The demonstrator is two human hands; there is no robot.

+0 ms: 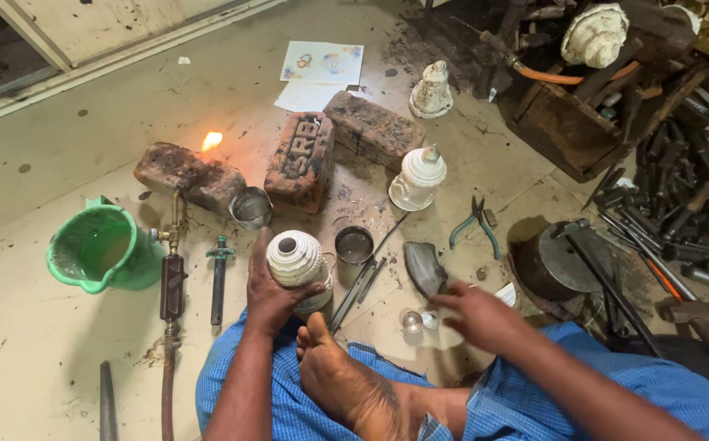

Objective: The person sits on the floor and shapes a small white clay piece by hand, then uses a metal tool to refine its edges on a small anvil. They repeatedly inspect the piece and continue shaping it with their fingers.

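Gripping the white conch shell [295,258], left fingers [268,282] wrap it; right fingers [450,300] released.

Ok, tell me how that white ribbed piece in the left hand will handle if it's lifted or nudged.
The white ribbed piece looks rigid, probably plaster-like and chippable. Its rounded, tapering body would likely roll if laid sideways. The left hand wraps it from the side, so one hand seems enough.

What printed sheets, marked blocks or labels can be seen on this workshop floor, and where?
Paper sheet: far floor, white, small coloured drawings.
Plain white sheet: tucked partly under it, beside a brick.
Middle brick: reddish, sooty, raised lettering on top, near the flame.
No screens or packages.
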